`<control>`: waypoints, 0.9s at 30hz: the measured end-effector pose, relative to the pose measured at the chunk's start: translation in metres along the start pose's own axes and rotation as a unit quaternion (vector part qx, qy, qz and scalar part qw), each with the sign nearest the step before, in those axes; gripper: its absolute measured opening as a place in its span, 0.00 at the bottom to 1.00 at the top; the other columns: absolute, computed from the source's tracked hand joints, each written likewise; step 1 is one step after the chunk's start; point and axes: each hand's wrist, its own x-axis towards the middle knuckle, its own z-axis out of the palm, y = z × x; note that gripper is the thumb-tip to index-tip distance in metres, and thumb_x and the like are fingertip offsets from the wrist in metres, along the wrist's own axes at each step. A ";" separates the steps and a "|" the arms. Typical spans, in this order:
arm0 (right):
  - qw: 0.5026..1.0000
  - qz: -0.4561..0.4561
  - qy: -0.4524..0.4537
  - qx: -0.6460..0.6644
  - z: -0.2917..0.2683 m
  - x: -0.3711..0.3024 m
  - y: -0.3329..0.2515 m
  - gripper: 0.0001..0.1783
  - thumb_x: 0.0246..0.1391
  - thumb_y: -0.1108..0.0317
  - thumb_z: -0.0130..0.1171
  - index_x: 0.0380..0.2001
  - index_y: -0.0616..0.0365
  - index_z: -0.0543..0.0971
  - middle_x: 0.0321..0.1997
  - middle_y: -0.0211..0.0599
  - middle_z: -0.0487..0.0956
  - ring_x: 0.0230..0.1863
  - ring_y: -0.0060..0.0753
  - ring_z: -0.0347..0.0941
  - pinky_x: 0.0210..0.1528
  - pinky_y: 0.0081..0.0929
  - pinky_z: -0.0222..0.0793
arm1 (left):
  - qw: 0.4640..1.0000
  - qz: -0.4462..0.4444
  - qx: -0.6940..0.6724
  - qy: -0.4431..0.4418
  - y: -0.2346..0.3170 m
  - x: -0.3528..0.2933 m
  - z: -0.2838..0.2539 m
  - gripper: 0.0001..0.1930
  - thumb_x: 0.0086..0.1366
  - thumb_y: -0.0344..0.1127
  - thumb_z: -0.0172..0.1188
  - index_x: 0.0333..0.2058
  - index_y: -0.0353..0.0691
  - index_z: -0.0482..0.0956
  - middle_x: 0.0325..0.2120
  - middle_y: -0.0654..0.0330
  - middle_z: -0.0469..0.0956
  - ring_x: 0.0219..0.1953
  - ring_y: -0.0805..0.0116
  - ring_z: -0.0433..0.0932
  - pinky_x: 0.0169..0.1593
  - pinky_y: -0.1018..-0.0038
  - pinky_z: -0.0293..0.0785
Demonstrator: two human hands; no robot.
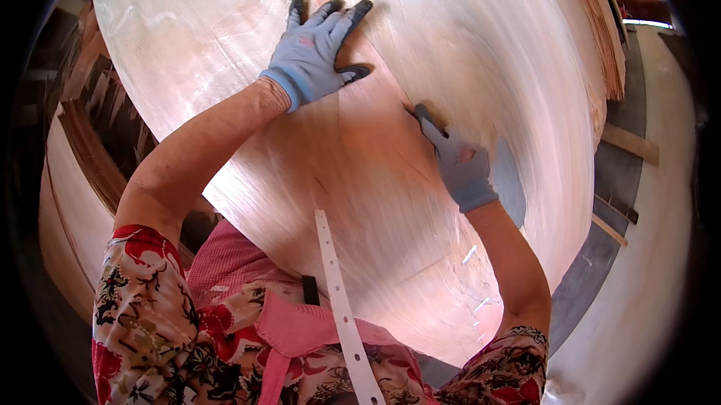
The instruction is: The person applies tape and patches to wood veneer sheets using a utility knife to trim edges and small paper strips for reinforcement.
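Note:
A large, pale wood veneer sheet (360, 149) spreads before me, with a seam running down its middle between a lighter and a pinker part. My left hand (315, 48), in a grey glove with dark fingertips, lies flat on it beside the seam, fingers spread. Lower and to the right, my right hand (460, 161), gloved the same way, touches the sheet at the seam. Its foremost digit is stretched along the surface, while the other fingers are folded underneath and hidden. A small dark bit shows at that fingertip; what it is, I cannot tell.
A white strip with holes (339, 292) hangs in front of my body. Small white slivers (469, 255) lie on the sheet's near right part. Stacked veneer edges (601, 29) rise at the right, with wooden slats (631, 144) beyond. More sheets (90, 153) stand at the left.

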 end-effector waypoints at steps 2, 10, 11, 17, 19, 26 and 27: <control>0.996 0.027 0.055 -0.071 0.046 -0.028 0.010 0.39 0.57 0.78 0.46 0.68 0.26 0.65 0.33 0.39 0.78 0.24 0.39 0.74 0.30 0.26 0.71 | 1.000 0.016 0.002 0.015 0.006 0.005 -0.002 0.46 0.61 0.62 0.60 0.71 0.49 0.52 0.61 0.54 0.69 0.67 0.55 0.63 0.71 0.47 0.43; 0.970 0.131 0.082 0.187 0.052 -0.133 -0.022 0.31 0.57 0.77 0.52 0.63 0.37 0.74 0.35 0.36 0.80 0.27 0.37 0.76 0.32 0.25 0.70 | 0.999 0.029 0.024 -0.018 0.011 0.006 -0.009 0.35 0.62 0.62 0.59 0.64 0.53 0.68 0.62 0.57 0.68 0.69 0.55 0.59 0.70 0.43 0.42; 0.961 0.153 0.075 0.217 0.057 -0.145 -0.027 0.30 0.57 0.77 0.52 0.62 0.37 0.74 0.35 0.37 0.80 0.28 0.38 0.77 0.32 0.26 0.70 | 0.999 0.030 0.029 -0.022 0.012 0.006 -0.009 0.34 0.62 0.62 0.59 0.64 0.53 0.68 0.62 0.57 0.68 0.68 0.55 0.59 0.70 0.43 0.42; 0.912 0.194 0.188 0.309 0.065 -0.162 -0.032 0.28 0.59 0.73 0.54 0.63 0.42 0.72 0.38 0.38 0.82 0.31 0.41 0.79 0.35 0.32 0.73 | 0.998 0.038 0.046 -0.016 0.015 0.008 -0.004 0.33 0.62 0.62 0.59 0.62 0.54 0.71 0.62 0.58 0.68 0.69 0.57 0.59 0.70 0.42 0.41; 0.892 0.209 0.250 0.313 0.063 -0.162 -0.027 0.27 0.61 0.72 0.54 0.63 0.44 0.70 0.39 0.38 0.82 0.32 0.42 0.79 0.36 0.34 0.73 | 0.998 0.041 0.045 -0.013 0.017 0.008 -0.002 0.33 0.62 0.62 0.59 0.62 0.54 0.71 0.62 0.59 0.68 0.68 0.57 0.59 0.69 0.42 0.41; 0.895 0.332 0.142 0.262 0.071 -0.114 -0.016 0.29 0.55 0.48 0.64 0.57 0.48 0.75 0.40 0.40 0.83 0.42 0.43 0.79 0.43 0.42 0.74 | 0.996 0.043 0.074 -0.037 0.015 0.011 0.000 0.36 0.61 0.63 0.58 0.65 0.54 0.66 0.64 0.59 0.65 0.70 0.56 0.55 0.70 0.40 0.39; 0.893 0.328 0.151 0.268 0.083 -0.117 -0.008 0.27 0.55 0.48 0.64 0.54 0.48 0.77 0.39 0.40 0.83 0.42 0.44 0.79 0.43 0.41 0.74 | 0.996 0.045 0.071 -0.040 0.018 0.012 0.001 0.37 0.61 0.63 0.58 0.66 0.54 0.65 0.65 0.58 0.64 0.71 0.56 0.55 0.70 0.39 0.38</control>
